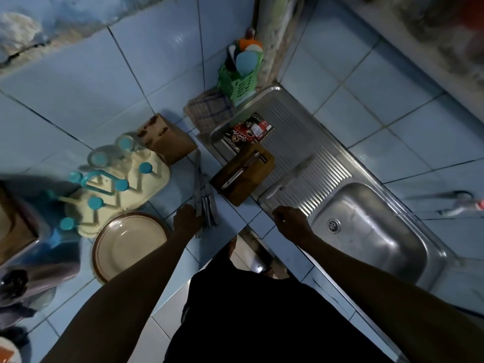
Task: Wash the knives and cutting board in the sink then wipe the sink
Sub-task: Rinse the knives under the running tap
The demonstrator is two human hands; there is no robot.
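Dark shirt [262,318] at bottom centre, both forearms reaching up-frame. Left hand [187,218] grips a bundle of knives [205,203] by the handles on the tiled counter, blades pointing away. Right hand [288,220] curls around the handle of a long knife [290,176] lying over the draining board; blade blurred. Steel: stiff, sharp, probably slippery when wet, so hold handles only. Cutting board [243,174], centre frame, carries another knife [242,170]; rigid, heavier, take by its edges. Sink [366,231] right.

Head view, steeply down, somewhat blurred
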